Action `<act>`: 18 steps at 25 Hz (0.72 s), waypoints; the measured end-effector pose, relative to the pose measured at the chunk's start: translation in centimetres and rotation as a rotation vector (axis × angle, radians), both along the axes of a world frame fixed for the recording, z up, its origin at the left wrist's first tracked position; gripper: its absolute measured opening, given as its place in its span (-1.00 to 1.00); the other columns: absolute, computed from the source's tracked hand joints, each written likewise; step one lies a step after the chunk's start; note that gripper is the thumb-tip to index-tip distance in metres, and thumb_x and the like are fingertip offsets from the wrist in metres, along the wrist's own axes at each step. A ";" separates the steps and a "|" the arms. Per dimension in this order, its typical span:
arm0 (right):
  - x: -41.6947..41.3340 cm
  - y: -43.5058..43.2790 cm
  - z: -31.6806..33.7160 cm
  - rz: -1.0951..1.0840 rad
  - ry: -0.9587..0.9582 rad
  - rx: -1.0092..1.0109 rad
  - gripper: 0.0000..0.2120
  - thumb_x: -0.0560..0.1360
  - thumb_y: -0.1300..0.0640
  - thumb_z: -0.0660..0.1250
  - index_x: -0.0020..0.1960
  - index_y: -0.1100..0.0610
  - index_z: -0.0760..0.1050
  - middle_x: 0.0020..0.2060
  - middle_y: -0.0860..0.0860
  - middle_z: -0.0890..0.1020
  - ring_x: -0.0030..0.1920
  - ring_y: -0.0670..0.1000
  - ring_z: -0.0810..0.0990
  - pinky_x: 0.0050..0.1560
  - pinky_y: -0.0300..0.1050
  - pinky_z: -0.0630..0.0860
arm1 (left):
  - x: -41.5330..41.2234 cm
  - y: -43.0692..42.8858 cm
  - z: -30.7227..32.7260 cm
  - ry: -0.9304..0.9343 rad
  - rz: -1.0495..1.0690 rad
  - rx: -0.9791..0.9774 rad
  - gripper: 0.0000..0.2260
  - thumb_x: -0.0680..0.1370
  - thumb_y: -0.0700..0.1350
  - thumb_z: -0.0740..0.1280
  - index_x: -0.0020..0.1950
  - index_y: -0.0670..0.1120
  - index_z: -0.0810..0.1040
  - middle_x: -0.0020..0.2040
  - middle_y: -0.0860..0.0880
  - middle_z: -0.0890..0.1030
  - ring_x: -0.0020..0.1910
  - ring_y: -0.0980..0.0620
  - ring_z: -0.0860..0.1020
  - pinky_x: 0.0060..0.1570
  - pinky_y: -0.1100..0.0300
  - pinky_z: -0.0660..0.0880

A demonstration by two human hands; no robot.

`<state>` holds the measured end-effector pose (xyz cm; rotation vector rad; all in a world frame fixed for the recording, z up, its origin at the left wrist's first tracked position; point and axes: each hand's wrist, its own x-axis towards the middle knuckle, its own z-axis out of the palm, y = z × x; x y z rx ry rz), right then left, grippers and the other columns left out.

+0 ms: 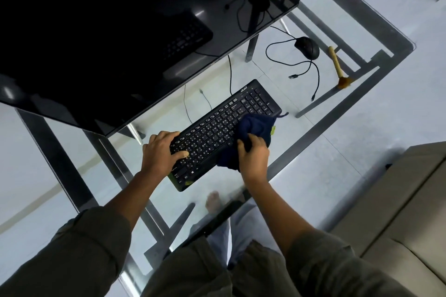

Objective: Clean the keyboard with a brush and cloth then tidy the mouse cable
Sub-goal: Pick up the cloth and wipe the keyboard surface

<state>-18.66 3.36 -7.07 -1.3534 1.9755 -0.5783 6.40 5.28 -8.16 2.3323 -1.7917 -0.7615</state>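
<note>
The keyboard [224,132] lies at an angle on the glass table [311,149], just in front of the dark monitor [120,31]. My left hand [161,149] rests on its left end, fingers spread flat over the keys to steady it. My right hand [253,157] grips a bunched dark blue cloth [253,128], which sits on the keys toward the right end. I judge this to be the wiping step. The brush [339,67] lies well apart near the far edge of the table, beside the mouse [307,47], so I take the brushing to be done. The next move calls for drawing the cloth along the rows while the left hand keeps the board from sliding. The mouse cable [318,79] sprawls in loose loops and is not yet tidied. The cloth hides the keys beneath it and most of my right fingers. I cannot tell what the small green bits by the cloth and at the keyboard's near corner are, and the glass makes the frame below hard to separate from what lies on top.
</note>
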 end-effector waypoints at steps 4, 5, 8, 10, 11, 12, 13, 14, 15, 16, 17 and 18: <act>5.7 6.8 0.4 0.274 -0.097 0.116 -0.67 0.58 0.07 0.34 0.30 0.16 0.53 0.21 0.09 0.58 0.16 0.06 0.56 0.25 -0.15 0.43 | 0.0 0.0 0.1 0.002 -0.005 0.001 -0.40 0.41 0.11 0.54 0.40 -0.02 0.50 0.28 -0.05 0.56 0.28 -0.13 0.45 0.14 -0.09 0.42; 6.9 8.5 0.7 0.341 -0.119 0.125 -0.69 0.57 0.07 0.35 0.28 0.15 0.55 0.19 0.07 0.60 0.13 0.04 0.57 0.25 -0.13 0.48 | -0.1 0.0 0.0 -0.004 -0.007 0.002 -0.41 0.42 0.10 0.53 0.40 -0.01 0.49 0.29 -0.05 0.56 0.28 -0.13 0.45 0.14 -0.09 0.42; 6.9 8.4 0.7 0.376 -0.171 0.128 -0.71 0.57 0.08 0.36 0.24 0.15 0.57 0.15 0.08 0.61 0.09 0.04 0.58 0.20 -0.16 0.48 | 0.0 0.0 0.0 -0.020 -0.016 -0.004 -0.42 0.44 0.09 0.52 0.41 -0.01 0.48 0.30 -0.05 0.55 0.29 -0.14 0.44 0.13 -0.09 0.40; 4.3 5.6 0.3 0.223 -0.158 0.094 -0.69 0.57 0.10 0.35 0.28 0.18 0.54 0.18 0.09 0.59 0.15 0.05 0.55 0.17 -0.30 0.33 | 0.0 0.1 0.0 -0.009 -0.015 -0.004 -0.40 0.43 0.12 0.52 0.42 -0.01 0.48 0.29 -0.04 0.55 0.29 -0.13 0.44 0.13 -0.10 0.39; 2.5 3.4 0.0 0.102 -0.132 0.057 -0.68 0.57 0.12 0.36 0.29 0.21 0.53 0.18 0.12 0.58 0.17 0.09 0.54 0.16 -0.28 0.31 | 0.0 0.1 0.0 -0.004 -0.014 -0.004 -0.40 0.43 0.13 0.52 0.41 -0.01 0.48 0.30 -0.04 0.55 0.29 -0.13 0.44 0.13 -0.10 0.39; 0.4 0.8 -0.3 -0.015 -0.109 0.021 -0.67 0.56 0.14 0.37 0.28 0.24 0.53 0.18 0.17 0.59 0.18 0.14 0.55 0.19 -0.21 0.34 | 0.0 0.1 0.1 -0.001 -0.016 -0.003 -0.40 0.43 0.13 0.52 0.41 -0.01 0.48 0.30 -0.04 0.55 0.29 -0.13 0.44 0.14 -0.10 0.38; -1.7 -1.9 -0.7 -0.099 -0.085 -0.007 -0.67 0.55 0.15 0.37 0.28 0.26 0.53 0.18 0.21 0.59 0.17 0.19 0.56 0.21 -0.12 0.39 | 0.0 0.0 0.1 -0.001 -0.019 0.002 -0.40 0.43 0.13 0.52 0.41 -0.01 0.48 0.30 -0.04 0.55 0.30 -0.13 0.44 0.14 -0.10 0.38; -3.6 -4.6 -0.6 -0.145 -0.052 -0.019 -0.67 0.56 0.14 0.35 0.27 0.26 0.53 0.17 0.23 0.60 0.16 0.22 0.56 0.22 -0.05 0.43 | 0.0 0.0 0.1 0.002 -0.019 0.007 -0.40 0.42 0.13 0.52 0.41 0.00 0.48 0.31 -0.04 0.55 0.30 -0.13 0.44 0.15 -0.11 0.38; -5.2 -6.9 -0.6 -0.162 -0.015 -0.026 -0.68 0.56 0.14 0.33 0.27 0.25 0.53 0.17 0.22 0.60 0.15 0.23 0.57 0.20 -0.01 0.46 | 0.0 -0.1 0.1 0.005 -0.017 0.011 -0.40 0.42 0.13 0.53 0.41 0.00 0.49 0.31 -0.03 0.55 0.31 -0.13 0.44 0.16 -0.11 0.38; -6.3 -8.7 -0.6 -0.166 0.018 -0.021 -0.68 0.56 0.13 0.32 0.27 0.24 0.54 0.17 0.21 0.60 0.14 0.22 0.58 0.19 0.01 0.49 | 0.1 -0.1 0.1 0.009 -0.011 0.013 -0.40 0.41 0.13 0.53 0.40 0.00 0.49 0.31 -0.03 0.55 0.31 -0.13 0.44 0.16 -0.12 0.38; -6.9 -9.6 -0.5 -0.166 0.036 -0.017 -0.68 0.56 0.13 0.31 0.27 0.23 0.54 0.18 0.19 0.60 0.14 0.21 0.58 0.19 0.01 0.50 | 0.1 -0.1 0.1 0.012 -0.005 0.012 -0.40 0.41 0.12 0.54 0.39 0.00 0.50 0.31 -0.03 0.55 0.31 -0.13 0.44 0.17 -0.13 0.38; -6.6 -9.5 -0.2 -0.155 0.055 -0.016 -0.68 0.56 0.14 0.31 0.28 0.23 0.53 0.19 0.19 0.58 0.15 0.20 0.58 0.19 -0.01 0.48 | 0.1 -0.1 0.1 0.017 -0.002 0.010 -0.41 0.40 0.12 0.54 0.38 0.00 0.50 0.30 -0.03 0.56 0.30 -0.13 0.44 0.17 -0.13 0.38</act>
